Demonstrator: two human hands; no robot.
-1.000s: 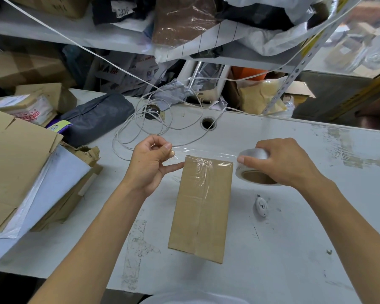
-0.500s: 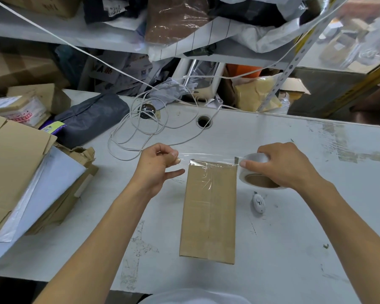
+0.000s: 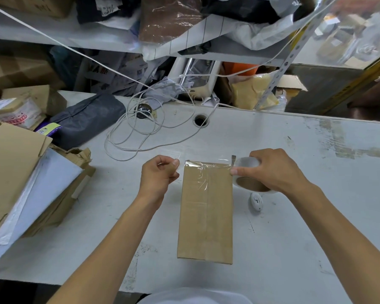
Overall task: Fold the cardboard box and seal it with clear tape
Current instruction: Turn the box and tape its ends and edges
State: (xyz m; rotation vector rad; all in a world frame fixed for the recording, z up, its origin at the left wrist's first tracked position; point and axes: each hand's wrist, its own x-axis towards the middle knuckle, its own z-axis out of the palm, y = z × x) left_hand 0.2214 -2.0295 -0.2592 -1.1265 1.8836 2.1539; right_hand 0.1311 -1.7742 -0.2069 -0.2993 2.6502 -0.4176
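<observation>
Far to the left of the cardboard box (image 3: 205,212), a stack of flattened cartons (image 3: 11,172) and white mailer sheets lies on the white table (image 3: 305,238). Beyond it, still left of the box, sits a dark grey poly bag (image 3: 86,119), and a loose coil of white cord (image 3: 140,132) lies up past the box's far left corner.

My left hand (image 3: 158,178) hovers just beside the box's far left corner, fingers curled in, thumb and forefinger pinching the free end of the clear tape (image 3: 206,160). The strip runs taut from that pinch across the box's far edge.

The box itself lies flat in front of me in the middle of the table, long side running away from me, its centre seam facing up and glossy tape already wrinkled over the far end.

At the box's far right corner my right hand (image 3: 274,172) wraps over the tape roll (image 3: 248,174), fingers curled round it, forefinger tip touching the box's right edge. Just right of the box, near the roll, lies a small white oval object (image 3: 256,201).
</observation>
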